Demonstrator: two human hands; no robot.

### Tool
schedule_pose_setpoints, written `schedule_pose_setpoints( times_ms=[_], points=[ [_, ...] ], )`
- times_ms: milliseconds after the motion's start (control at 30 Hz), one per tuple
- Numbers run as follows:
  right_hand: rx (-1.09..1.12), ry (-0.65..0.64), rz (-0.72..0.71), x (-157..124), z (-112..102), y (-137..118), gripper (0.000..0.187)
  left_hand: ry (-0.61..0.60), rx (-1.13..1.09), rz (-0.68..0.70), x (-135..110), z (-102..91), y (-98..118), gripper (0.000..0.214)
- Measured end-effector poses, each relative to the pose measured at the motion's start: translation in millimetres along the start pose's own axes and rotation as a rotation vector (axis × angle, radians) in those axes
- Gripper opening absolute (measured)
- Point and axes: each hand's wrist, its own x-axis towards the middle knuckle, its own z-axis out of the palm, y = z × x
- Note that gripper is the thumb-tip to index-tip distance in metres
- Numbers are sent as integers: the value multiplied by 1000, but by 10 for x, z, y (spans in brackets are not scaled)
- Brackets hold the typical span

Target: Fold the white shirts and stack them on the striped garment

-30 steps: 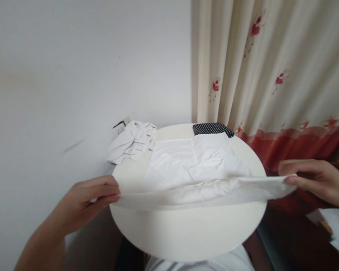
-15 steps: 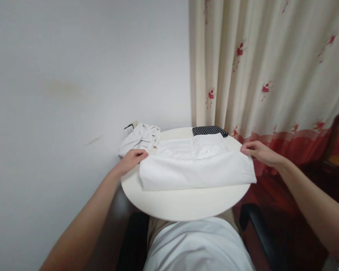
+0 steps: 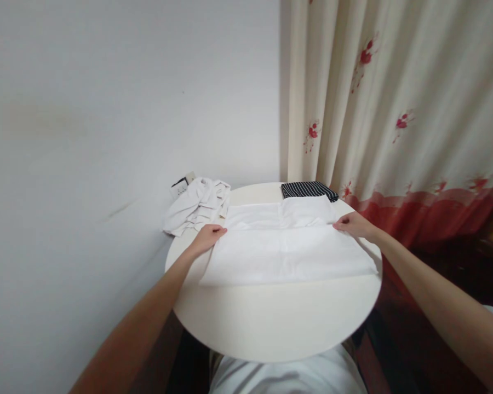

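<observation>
Head view: I see one white cloth (image 3: 287,256) lying mid-way on one round surface (image 3: 275,317). I judge the fold partly done: the near part is laid over almost flat, while a far strip is left uncovered. My two hands, left grip (image 3: 207,236) and right grip (image 3: 355,225), each pinch one end of the turned-over edge. Farther back lie one crumpled white bundle (image 3: 197,205), its pieces uncountable, and one folded striped cloth (image 3: 306,189).

A white top (image 3: 287,377) (loosely creased) and bare forearms (image 3: 148,309).
</observation>
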Motion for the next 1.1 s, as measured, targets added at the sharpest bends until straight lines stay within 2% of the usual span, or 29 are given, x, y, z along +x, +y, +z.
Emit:
schedule_pose_setpoints(
  times_ms=[267, 433, 533, 633, 733, 800, 867, 933, 1033, 1100],
  points=[
    [-305, 13, -59, 162, 132, 46, 33, 11, 196, -33, 80, 146, -133, 41],
    [-329, 18, -73, 120, 158, 26, 32, -77, 374, 59, 169, 18, -199, 38],
    [-304, 27, -67, 95, 148, 27, 32, -55, 501, 141, 262, 22, 42, 40],
    [-281, 35, -51, 80, 148, 32, 32, -48, 487, 251, 319, 284, 546, 47],
    [-253, 40, -43, 63, 153, 35, 31, -249, 398, 373, 324, 704, 1046, 46],
    [-235, 44, -37, 47, 153, 34, 31, -353, 352, 393, 328, 953, 1238, 44],
    [-230, 46, -41, 30, 151, 32, 32, -396, 333, 372, 354, 1117, 1300, 42],
    [-228, 56, -61, 17, 149, 34, 33, -393, 326, 346, 404, 1189, 1273, 39],
    [-209, 71, -84, 18, 145, 42, 35, -386, 268, 372, 504, 1182, 1180, 40],
    [-192, 80, -86, 32, 143, 49, 36, -428, 210, 387, 570, 1162, 1121, 46]
  ],
)
